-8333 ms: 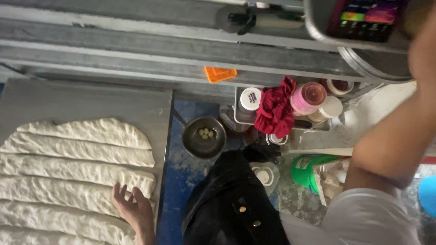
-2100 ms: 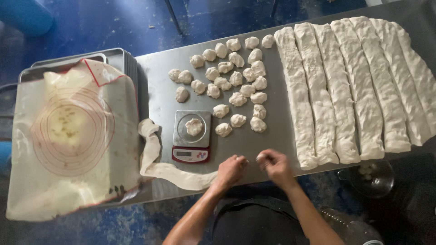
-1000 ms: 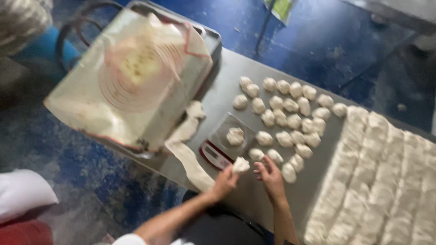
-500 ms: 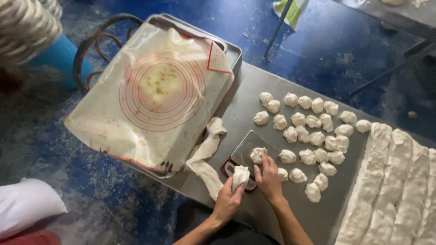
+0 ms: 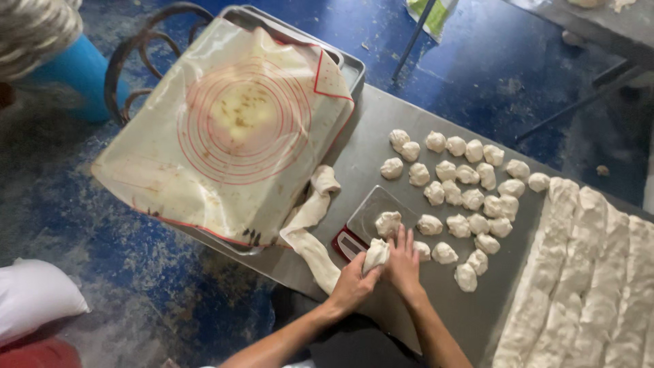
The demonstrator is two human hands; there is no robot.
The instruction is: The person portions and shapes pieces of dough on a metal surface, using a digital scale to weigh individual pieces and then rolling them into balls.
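My left hand grips the end of a long dough strip that trails across the metal table; the pinched end sticks up between both hands. My right hand rests against that same dough end, fingers stretched toward a small kitchen scale. One dough piece lies on the scale's plate. Several small dough balls are grouped just right of the scale.
Long dough logs lie side by side at the table's right end. A metal tray covered by a baking mat with red circles sits at the left end. Blue floor, a blue barrel and a metal stand lie beyond.
The view has swung from the dough logs over to the scale and tray. My hands have picked up the end of the dough strip and moved close beside the scale.
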